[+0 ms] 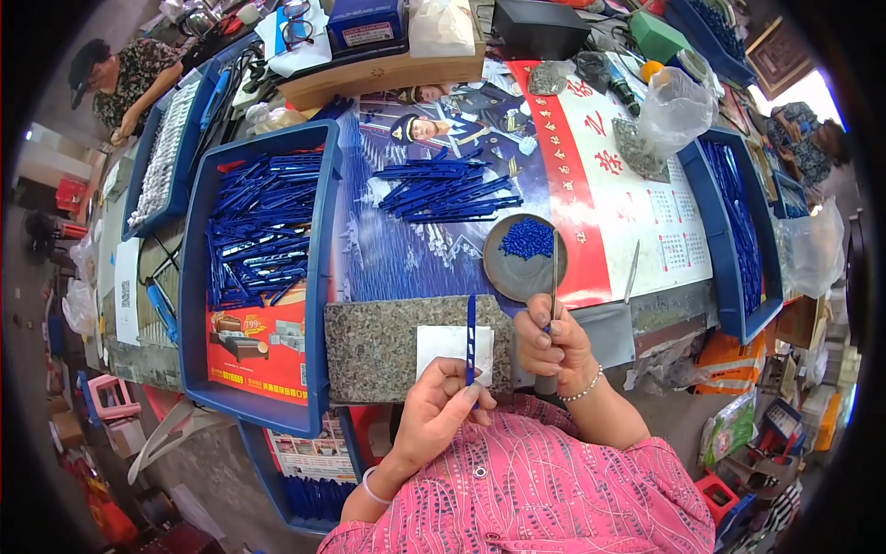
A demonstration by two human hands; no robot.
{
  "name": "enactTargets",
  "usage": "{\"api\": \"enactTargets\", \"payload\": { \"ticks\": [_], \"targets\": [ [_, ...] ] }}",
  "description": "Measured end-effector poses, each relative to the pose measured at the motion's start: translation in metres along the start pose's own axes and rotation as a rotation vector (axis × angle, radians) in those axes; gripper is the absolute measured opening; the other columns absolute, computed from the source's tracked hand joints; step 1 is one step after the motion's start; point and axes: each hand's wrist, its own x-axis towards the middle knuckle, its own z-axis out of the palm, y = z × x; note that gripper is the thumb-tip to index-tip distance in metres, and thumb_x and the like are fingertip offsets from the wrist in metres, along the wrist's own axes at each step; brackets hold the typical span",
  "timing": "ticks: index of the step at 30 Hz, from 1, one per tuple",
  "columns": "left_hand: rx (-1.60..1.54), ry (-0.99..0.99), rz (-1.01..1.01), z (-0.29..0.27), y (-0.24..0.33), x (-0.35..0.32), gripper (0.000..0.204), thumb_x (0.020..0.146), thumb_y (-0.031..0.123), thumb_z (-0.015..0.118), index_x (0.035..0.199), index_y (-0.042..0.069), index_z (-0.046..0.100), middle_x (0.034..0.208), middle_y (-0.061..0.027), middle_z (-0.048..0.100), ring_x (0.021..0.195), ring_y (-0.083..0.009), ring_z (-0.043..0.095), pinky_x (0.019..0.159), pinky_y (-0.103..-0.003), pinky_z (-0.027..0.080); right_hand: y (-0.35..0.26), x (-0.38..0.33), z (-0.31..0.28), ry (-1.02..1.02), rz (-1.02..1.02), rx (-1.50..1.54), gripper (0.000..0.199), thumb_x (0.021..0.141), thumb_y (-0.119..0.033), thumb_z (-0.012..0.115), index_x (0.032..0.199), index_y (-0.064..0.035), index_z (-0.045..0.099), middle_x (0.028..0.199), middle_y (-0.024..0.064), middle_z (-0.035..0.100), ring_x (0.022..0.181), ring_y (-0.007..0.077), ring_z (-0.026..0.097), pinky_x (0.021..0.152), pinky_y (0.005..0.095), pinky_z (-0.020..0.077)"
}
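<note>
My left hand (445,406) is closed on the lower end of a slim, flat blue strip (472,337) with pale patches, held upright above a square of white paper (436,343). That paper lies on a speckled stone slab (369,355) at the table's front. Just right of it, my right hand (556,349) grips a thin metal tool (555,268) pointing away from me, a dark grey handle below the fingers. Past its fingertips sits a round grey dish (496,268) with many tiny blue pieces (528,237). Farther back lies a pile of blue strips (448,189).
Left of the slab, a blue tray (330,212) holds many blue strips; another blue tray (688,175) stands at right. Tweezers (632,272) lie on the poster (683,263). A wooden box (388,78) stands at the back. Two people (138,78) are beyond the table.
</note>
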Motion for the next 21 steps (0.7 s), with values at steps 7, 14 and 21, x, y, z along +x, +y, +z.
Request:
{"api": "enactTargets", "payload": {
  "ticks": [7, 14, 21],
  "targets": [
    [-0.017, 0.000, 0.001, -0.002, -0.002, 0.001, 0.017, 0.092, 0.004, 0.046, 0.107, -0.002, 0.042, 0.084, -0.0162, 0.060, 0.068, -0.0185, 0.060, 0.063, -0.029, 0.051, 0.000, 0.001, 0.001, 0.018, 0.015, 0.005, 0.013, 0.083, -0.010, 0.062, 0.092, -0.0038, 0.055, 0.077, 0.0071, 0.050, 0.042, 0.0044, 0.033, 0.035, 0.0186, 0.0304],
    [-0.089, 0.002, -0.028, -0.002, -0.001, 0.001, 0.019, 0.092, 0.004, 0.045, 0.110, -0.002, 0.041, 0.087, -0.0125, 0.060, 0.071, -0.0150, 0.059, 0.067, -0.026, 0.049, 0.002, 0.002, 0.011, 0.107, 0.008, -0.128, 0.012, 0.082, -0.008, 0.062, 0.090, -0.0018, 0.055, 0.078, 0.0104, 0.054, 0.041, 0.0050, 0.034, 0.036, 0.0195, 0.0314],
    [-0.088, 0.040, -0.034, -0.004, 0.000, 0.004, 0.021, 0.091, 0.001, 0.044, 0.112, -0.001, 0.040, 0.092, -0.0137, 0.059, 0.073, -0.0183, 0.062, 0.069, -0.030, 0.053, 0.019, 0.002, 0.056, 0.463, 0.093, -1.091, 0.007, 0.079, 0.003, 0.056, 0.086, 0.0030, 0.058, 0.074, 0.0031, 0.060, 0.053, 0.0039, 0.050, 0.046, 0.0170, 0.0374]
  ]
}}
